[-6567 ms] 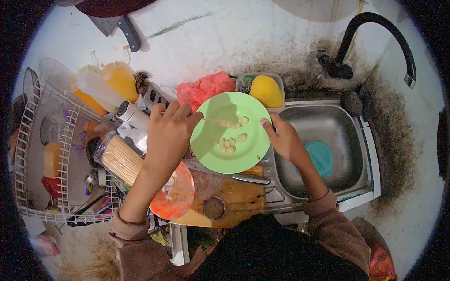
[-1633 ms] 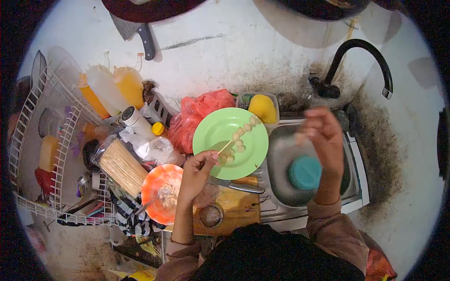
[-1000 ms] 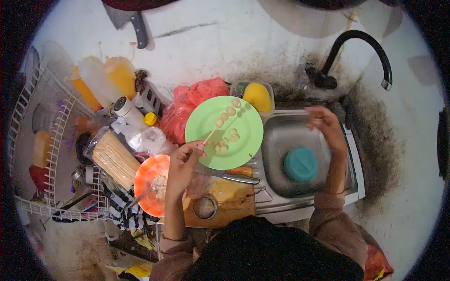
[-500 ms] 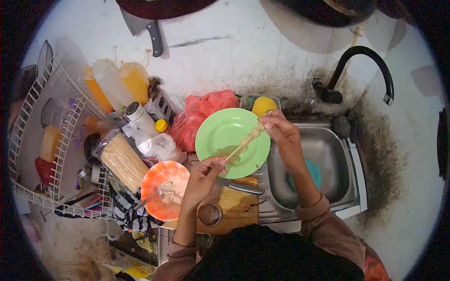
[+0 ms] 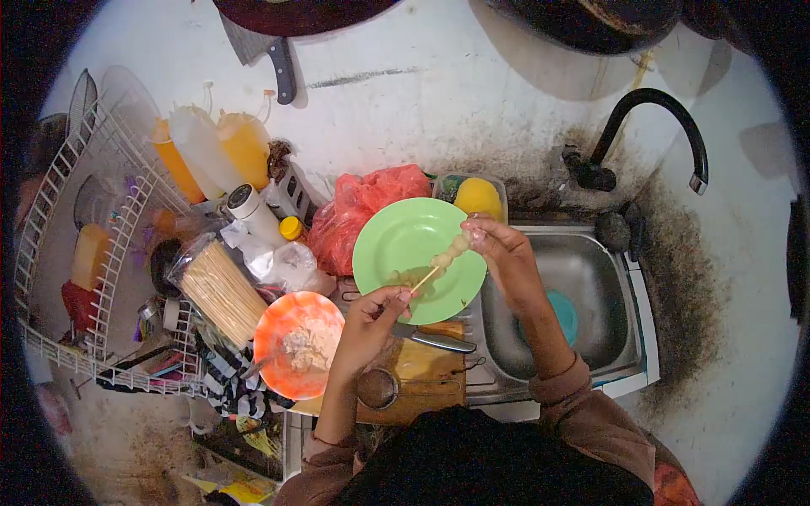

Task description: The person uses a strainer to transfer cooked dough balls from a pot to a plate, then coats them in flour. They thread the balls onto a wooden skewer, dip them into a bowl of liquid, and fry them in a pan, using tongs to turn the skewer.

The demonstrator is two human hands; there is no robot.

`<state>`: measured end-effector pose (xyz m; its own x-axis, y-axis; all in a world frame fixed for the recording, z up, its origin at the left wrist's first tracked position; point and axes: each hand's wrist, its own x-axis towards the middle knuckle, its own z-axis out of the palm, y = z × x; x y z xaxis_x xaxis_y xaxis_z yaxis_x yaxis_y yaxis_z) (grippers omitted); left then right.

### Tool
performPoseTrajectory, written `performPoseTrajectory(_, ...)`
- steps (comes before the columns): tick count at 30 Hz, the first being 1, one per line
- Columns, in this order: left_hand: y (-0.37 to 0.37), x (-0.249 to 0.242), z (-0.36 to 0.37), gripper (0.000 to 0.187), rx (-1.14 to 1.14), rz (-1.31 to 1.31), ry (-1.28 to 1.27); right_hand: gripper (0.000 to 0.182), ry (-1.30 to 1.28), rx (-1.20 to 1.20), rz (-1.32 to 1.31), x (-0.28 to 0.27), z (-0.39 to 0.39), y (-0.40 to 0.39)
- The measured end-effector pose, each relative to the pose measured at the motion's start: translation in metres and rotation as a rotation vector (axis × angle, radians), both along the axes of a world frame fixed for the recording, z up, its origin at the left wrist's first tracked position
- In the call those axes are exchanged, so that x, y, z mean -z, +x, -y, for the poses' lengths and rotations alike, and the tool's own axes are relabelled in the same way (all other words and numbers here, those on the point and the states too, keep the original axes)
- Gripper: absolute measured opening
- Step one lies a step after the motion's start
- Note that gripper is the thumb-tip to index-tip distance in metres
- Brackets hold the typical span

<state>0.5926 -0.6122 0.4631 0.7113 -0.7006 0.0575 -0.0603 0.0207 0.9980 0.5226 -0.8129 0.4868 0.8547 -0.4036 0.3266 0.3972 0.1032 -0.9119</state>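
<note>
Head view, skewer [image 5: 441,261], fingers [image 5: 393,296] at both ends

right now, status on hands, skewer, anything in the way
Left hand pinches wooden skewer; right hand at its far end. Pale balls threaded, over green plate. Nothing visibly blocking.

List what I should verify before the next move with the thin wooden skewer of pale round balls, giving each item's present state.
1. Skewer's bare end held: ok. The left hand pinches the thin wooden skewer.
2. Right hand at the ball-covered end: ok.
3. Skewer tip covered: cannot tell. The right fingers hide it.
4. Pale round balls above the round light-green plate: ok.
5. Work area free of sharp things: not ok. A grey-handled metal knife lies beside the plate's lower edge, near the left hand.
</note>
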Motion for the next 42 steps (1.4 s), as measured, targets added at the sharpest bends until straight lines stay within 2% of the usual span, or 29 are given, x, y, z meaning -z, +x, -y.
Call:
performPoseTrajectory(7, -0.002, 0.002, -0.001, 0.025, -0.012, -0.022, -0.043, 0.029, -0.101, -0.033, -0.076, 0.003, -0.001, -0.001)
performPoseTrajectory(10, -0.004, 0.0, -0.003, 0.024, -0.032, -0.019, -0.029, 0.042, 0.138, -0.176, 0.08, -0.005, -0.001, 0.001)
performPoseTrajectory(13, -0.006, -0.004, -0.01, 0.023, -0.067, -0.033, -0.001, 0.049, 0.18, -0.079, 0.015, -0.004, 0.006, 0.001)
performPoseTrajectory(14, -0.007, -0.004, -0.015, 0.023, -0.072, -0.064, 0.006, 0.043, 0.032, 0.074, -0.092, -0.006, 0.002, 0.0)
performPoseTrajectory(17, -0.012, -0.003, -0.031, 0.024, -0.12, -0.151, 0.016, 0.036, -0.069, 0.137, -0.082, 0.002, -0.002, 0.001)
performPoseTrajectory(18, -0.015, -0.003, -0.037, 0.024, -0.146, -0.179, 0.021, 0.027, -0.045, 0.174, -0.039, -0.002, -0.011, 0.002)
performPoseTrajectory(21, -0.024, 0.002, -0.057, 0.023, -0.206, -0.208, -0.03, 0.023, -0.316, 0.173, -0.035, 0.015, -0.021, 0.006)
performPoseTrajectory(24, -0.04, 0.002, -0.087, 0.024, -0.271, -0.226, -0.023, 0.021, -0.254, -0.07, -0.022, 0.022, -0.045, 0.003)
performPoseTrajectory(28, -0.075, -0.001, -0.129, 0.024, -0.43, -0.389, -0.136, 0.024, -0.128, -0.235, -0.063, 0.007, -0.113, 0.004)
performPoseTrajectory(31, -0.107, 0.002, -0.166, 0.024, -0.5, -0.41, -0.188, 0.019, -0.21, -0.435, -0.151, 0.015, -0.143, -0.012)
performPoseTrajectory(32, -0.12, 0.006, -0.178, 0.025, -0.549, -0.411, -0.189, 0.011, -0.358, -0.478, -0.074, 0.019, -0.149, -0.017)
performPoseTrajectory(35, -0.166, 0.008, -0.216, 0.025, -0.655, -0.435, -0.271, 0.005, -0.209, -0.703, -0.072, 0.025, -0.185, -0.028)
performPoseTrajectory(36, -0.181, 0.013, -0.229, 0.025, -0.696, -0.443, -0.271, 0.014, -0.325, -0.741, -0.017, 0.028, -0.199, -0.027)
performPoseTrajectory(39, -0.241, 0.021, -0.269, 0.023, -0.831, -0.435, -0.248, 0.027, -0.193, -0.836, -0.199, 0.032, -0.258, -0.052)
performPoseTrajectory(40, -0.265, 0.022, -0.281, 0.023, -0.883, -0.465, -0.305, 0.037, -0.273, -0.87, -0.253, 0.034, -0.276, -0.064)
performPoseTrajectory(42, -0.313, 0.031, -0.304, 0.023, -0.999, -0.487, -0.354, 0.038, -0.306, -0.999, -0.225, 0.042, -0.313, -0.093)
